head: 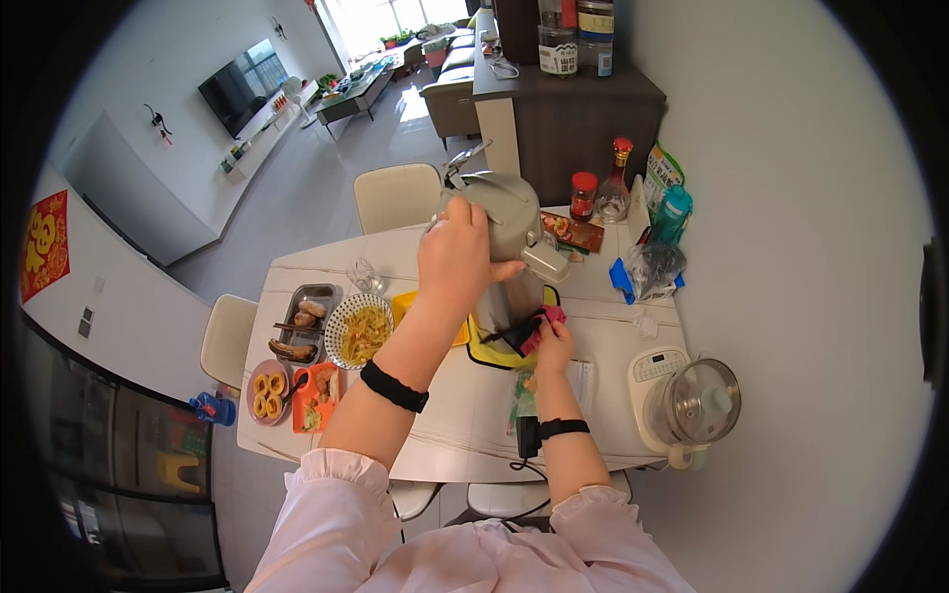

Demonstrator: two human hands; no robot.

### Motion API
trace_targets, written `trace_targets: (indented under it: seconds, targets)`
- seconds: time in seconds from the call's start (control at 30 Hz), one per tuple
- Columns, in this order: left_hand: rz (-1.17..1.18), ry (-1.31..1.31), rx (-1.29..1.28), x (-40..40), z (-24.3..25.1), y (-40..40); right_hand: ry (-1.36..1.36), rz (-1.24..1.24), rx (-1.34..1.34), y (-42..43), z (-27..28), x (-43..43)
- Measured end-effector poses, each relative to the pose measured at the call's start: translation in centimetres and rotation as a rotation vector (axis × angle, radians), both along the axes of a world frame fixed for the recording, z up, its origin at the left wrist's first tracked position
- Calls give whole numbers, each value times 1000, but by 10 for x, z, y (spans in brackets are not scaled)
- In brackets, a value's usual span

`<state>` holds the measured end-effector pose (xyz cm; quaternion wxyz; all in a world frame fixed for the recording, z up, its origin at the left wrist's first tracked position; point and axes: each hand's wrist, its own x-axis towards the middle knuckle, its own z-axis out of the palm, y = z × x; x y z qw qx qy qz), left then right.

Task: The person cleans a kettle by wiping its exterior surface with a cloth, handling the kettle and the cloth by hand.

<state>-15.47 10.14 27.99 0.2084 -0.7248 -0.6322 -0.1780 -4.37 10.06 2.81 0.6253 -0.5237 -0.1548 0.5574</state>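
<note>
My left hand [456,259] grips a grey lidded container [508,211], raised above the far part of the table; a metal clasp or handle stands up at its far side and a pale latch sticks out at its near right. Lower and to the right, my right hand [554,342] holds a pink and black cloth [535,333]. The cloth is beside a yellow tray with a black rim [485,357], partly covered by the container and cloth. Under my right forearm lies a green and clear plastic packet [523,404].
To the left stand a dotted bowl of food [359,331], a metal tray [310,289], a pink plate of tarts [268,393] and an orange tray [315,400]. A glass-jug appliance [693,404], teal bottle [671,215], red-lidded jar [583,196] and glass bottle [614,193] stand right.
</note>
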Motion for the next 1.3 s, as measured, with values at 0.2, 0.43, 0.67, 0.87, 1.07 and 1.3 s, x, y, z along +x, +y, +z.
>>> trace_targets:
  seconds: [0.2, 0.43, 0.67, 0.87, 1.07, 1.3]
  targets:
    - [24, -23, 17, -6, -3, -4, -188, 14, 202, 1, 9, -12]
    - [3, -26, 17, 0, -3, -2, -691, -12, 53, 16, -72, 1]
    - [9, -33, -34, -11, -4, -4, -392, -74, 273, -5, 2, -29]
    - [-41, -46, -10, -11, -3, -2, -263, -60, 271, -7, -16, -27]
    - [-15, -12, -21, -5, -2, -1, -412, -12, 210, -4, -3, -22]
    - [-21, -31, -6, -9, -6, 1, -711, 80, 236, -42, 6, -35]
